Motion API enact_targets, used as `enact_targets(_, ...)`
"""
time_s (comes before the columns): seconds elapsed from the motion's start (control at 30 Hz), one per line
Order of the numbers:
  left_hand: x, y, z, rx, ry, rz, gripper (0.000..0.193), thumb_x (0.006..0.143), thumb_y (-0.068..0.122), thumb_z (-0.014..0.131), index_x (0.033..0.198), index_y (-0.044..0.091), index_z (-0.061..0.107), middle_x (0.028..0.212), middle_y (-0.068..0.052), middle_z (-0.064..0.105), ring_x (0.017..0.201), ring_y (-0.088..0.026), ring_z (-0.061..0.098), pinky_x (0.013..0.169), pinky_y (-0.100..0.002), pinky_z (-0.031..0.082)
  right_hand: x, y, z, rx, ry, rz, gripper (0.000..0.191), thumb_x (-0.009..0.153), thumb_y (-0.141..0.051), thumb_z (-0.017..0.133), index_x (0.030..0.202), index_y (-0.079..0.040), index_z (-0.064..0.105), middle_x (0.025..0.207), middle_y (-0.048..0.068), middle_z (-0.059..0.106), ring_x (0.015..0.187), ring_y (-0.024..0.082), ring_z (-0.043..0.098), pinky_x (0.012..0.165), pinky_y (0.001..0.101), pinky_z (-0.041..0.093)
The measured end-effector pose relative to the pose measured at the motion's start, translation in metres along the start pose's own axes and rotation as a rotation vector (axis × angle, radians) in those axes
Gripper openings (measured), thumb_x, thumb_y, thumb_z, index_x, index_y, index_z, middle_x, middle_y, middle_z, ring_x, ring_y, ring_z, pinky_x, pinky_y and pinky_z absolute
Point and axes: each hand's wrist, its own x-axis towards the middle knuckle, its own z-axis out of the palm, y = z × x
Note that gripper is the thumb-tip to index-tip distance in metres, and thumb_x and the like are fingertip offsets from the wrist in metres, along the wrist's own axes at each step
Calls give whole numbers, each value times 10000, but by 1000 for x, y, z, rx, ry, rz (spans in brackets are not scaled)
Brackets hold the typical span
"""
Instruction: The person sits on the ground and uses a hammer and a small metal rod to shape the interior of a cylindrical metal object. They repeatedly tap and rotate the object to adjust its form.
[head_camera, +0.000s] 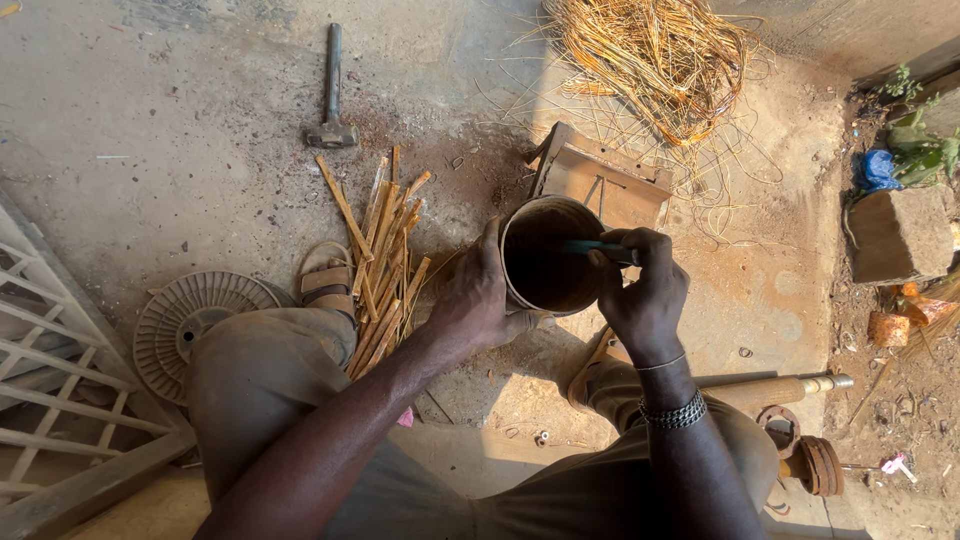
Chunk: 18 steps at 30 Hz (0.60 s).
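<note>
gripping the outer wall of a round metal cylinder (545, 255), the left hand (475, 300) curls closed against its side; the cylinder sits between the knees on the floor, its open mouth facing up. the right hand (645, 290) is clenched around a thin blue-handled tool (600, 248), lying roughly level across the rim, tip pointing left.

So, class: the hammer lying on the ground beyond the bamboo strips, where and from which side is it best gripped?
Grip the hammer by its long, straight handle, near the far end, coming down from above. It lies flat on the concrete floor with its heavy head towards the bamboo strips, so the handle is probably the free, hand-sized part.
</note>
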Motion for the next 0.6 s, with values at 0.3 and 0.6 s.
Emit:
enact_targets(0.3,2,6,-5,3,-27,-29,1512,660,555,929,1503,-117,-131,1503,-447,253,1409,-533,364,1166,-602,357,-4,-13,-13,-40,78,-112,399,870,-43,875,1078,-86,537,1013,81,762,813,192,716,710,305,543)
enact_targets(0.6,9,6,-24,30,-165,-11,1457,728,402,916,1486,-140,-204,1534,-464,194,1436,-518,338,1221,-518,334,-33,-75,-40,154,-182,-434,223,876,-174,823,978,-102,639,1095,85,768,834,204,739,670,306,569)
